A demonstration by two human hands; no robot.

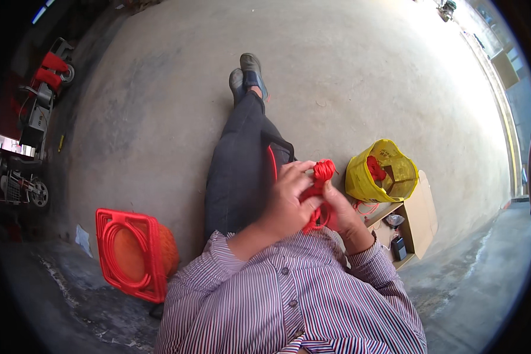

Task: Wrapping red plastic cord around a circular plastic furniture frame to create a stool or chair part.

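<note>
A knotted bundle of glossy red cord [324, 170] is held up in front of my lap, its lower loops hanging toward my striped shirt. My left hand [284, 199] grips it from the left, with fingers bent around its upper part. From the right, my right hand [340, 213] pinches the bundle, thumb raised against it. Parts of the cord between the two palms are hidden by my fingers. Under my left fingers, a dark item with a red edge [273, 160] lies by my thigh; I cannot make out what it is.
To the right stands a yellow bag [360, 180] containing red bundles. Beside it is an open cardboard box [422, 215] with a black block-shaped device [399, 248]. On the left, a red square frame [102, 245] leans by an orange rounded object [169, 251]. Wheeled vehicles [39, 192] line the far left.
</note>
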